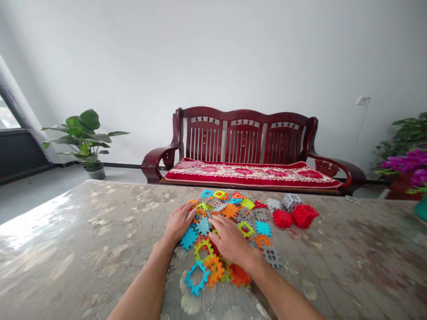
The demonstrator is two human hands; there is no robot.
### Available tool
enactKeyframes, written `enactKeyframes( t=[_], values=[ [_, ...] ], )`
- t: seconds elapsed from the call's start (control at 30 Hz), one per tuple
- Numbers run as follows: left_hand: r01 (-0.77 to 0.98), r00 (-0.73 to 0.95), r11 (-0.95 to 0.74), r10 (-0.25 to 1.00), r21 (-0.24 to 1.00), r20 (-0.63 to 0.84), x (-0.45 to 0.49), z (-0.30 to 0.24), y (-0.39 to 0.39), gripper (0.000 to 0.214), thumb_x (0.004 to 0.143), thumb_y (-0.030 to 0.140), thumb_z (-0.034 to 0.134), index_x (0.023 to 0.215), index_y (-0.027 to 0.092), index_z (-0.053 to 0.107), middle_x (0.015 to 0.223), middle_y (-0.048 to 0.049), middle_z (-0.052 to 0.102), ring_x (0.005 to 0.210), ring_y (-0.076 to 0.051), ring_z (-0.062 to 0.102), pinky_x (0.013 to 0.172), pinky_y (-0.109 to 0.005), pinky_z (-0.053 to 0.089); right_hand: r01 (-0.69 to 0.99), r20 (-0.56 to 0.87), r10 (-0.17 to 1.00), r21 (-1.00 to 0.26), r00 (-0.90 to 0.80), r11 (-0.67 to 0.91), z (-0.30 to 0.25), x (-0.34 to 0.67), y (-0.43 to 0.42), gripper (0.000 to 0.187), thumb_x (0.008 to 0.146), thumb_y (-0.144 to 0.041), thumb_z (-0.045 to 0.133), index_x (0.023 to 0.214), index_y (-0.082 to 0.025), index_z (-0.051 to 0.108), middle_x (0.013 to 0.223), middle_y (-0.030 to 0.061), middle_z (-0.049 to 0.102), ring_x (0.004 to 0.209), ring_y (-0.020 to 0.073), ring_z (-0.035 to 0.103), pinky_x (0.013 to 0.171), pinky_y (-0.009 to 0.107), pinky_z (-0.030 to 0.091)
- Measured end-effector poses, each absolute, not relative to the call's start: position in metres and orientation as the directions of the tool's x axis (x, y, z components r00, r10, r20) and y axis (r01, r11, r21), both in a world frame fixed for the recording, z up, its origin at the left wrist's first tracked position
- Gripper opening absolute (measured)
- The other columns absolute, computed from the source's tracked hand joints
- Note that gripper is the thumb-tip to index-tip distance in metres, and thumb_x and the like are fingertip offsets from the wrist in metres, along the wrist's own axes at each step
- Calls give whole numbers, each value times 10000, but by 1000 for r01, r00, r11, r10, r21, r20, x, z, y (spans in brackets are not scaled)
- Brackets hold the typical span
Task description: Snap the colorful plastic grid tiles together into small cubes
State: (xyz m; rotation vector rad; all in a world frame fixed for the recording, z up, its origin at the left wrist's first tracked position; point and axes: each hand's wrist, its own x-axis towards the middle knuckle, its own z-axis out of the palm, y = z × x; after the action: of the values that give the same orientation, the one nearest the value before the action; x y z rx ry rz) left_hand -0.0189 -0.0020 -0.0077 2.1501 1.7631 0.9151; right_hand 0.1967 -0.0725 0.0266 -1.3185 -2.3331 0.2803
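A spread of plastic interlocking tiles in blue, orange, yellow-green, red and grey lies on the table, with notched edges. My left hand (pixel 179 223) rests over the left side of the pile, its fingers stretched out beside an orange tile and a blue tile (pixel 188 238). Between my hands sits a grey-blue tile (pixel 203 226). Over the middle of the pile lies my right hand (pixel 231 238), fingers extended and thumb apart, close to that tile's right edge. Nearest me are a blue frame tile (pixel 196 278) and an orange tile (pixel 215 270).
Right of the pile stand a red assembled block (pixel 304 216), another red piece (pixel 283 218) and a grey assembled block (pixel 292 202). A patterned cover lies on the table (pixel 110 249). Behind it is a wooden bench (pixel 245 138); a potted plant (pixel 88 138) stands left.
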Motion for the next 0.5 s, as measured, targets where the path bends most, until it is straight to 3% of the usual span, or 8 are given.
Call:
enactKeyframes(
  t=[0.1, 0.27, 0.5],
  values=[
    [823, 93, -254, 942, 507, 321, -19, -9, -1, 415, 901, 460, 423, 1207, 266, 626, 1309, -35, 616, 1215, -216, 546, 1069, -367, 376, 806, 330, 881, -380, -340, 454, 28, 206, -62, 418, 923, -270, 428, 1322, -198, 529, 1383, 71, 531, 1290, 203, 446, 1115, 364, 307],
    [853, 91, -237, 945, 464, 315, -19, -10, -1, 415, 878, 465, 471, 1196, 255, 634, 1313, -52, 609, 1213, -232, 548, 1059, -371, 384, 945, 318, 938, -241, -138, 221, 23, 226, -46, 417, 925, -368, 463, 1298, -197, 540, 1406, 126, 494, 1291, 278, 430, 1086, 440, 304],
    [847, 76, -229, 945, 479, 319, -19, -9, -1, 378, 868, 447, 491, 1166, 276, 649, 1280, -30, 628, 1191, -217, 560, 1047, -349, 394, 907, 295, 913, -227, -283, 355, 20, 218, -58, 358, 950, -367, 420, 1260, -245, 552, 1340, 72, 560, 1251, 232, 468, 1088, 408, 270]
  ],
)
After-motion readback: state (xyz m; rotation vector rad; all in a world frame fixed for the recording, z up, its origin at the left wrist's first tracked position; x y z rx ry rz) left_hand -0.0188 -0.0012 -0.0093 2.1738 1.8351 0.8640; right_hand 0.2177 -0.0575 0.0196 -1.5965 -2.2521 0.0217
